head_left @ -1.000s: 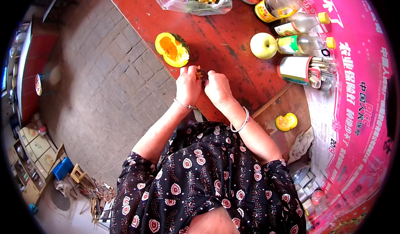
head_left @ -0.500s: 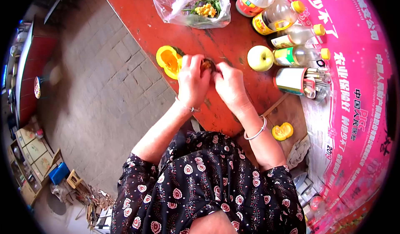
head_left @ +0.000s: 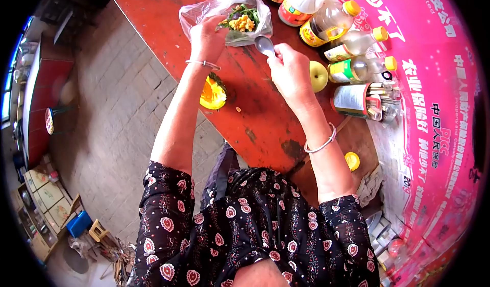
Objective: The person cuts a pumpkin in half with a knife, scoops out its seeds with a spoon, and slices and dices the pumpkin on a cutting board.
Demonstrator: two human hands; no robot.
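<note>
My left hand (head_left: 207,39) is at the left side of the clear plastic bag (head_left: 191,15), its fingertips near the orange pulp (head_left: 242,22) and green stems inside. Whether anything is between its fingers is too small to tell. Closed round the handle of a metal spoon (head_left: 265,45), my right hand (head_left: 292,72) is just in front of the bag's right part. Partly hidden by my left forearm, a cut pumpkin half (head_left: 213,94) lies on the red table (head_left: 250,103). A small orange bit (head_left: 238,109) is on the tabletop beside it.
A pale green apple (head_left: 318,76) sits right of my right hand. Several bottles (head_left: 352,70) and a can of utensils (head_left: 351,100) line the table's right side, beside a pink printed sheet (head_left: 434,93). Another pumpkin piece (head_left: 351,161) lies lower right.
Both hands have moved apart and forward from beside the pumpkin half. My left hand has reached the bag, and the spoon now shows clearly in my right hand. The view has shifted slightly.
</note>
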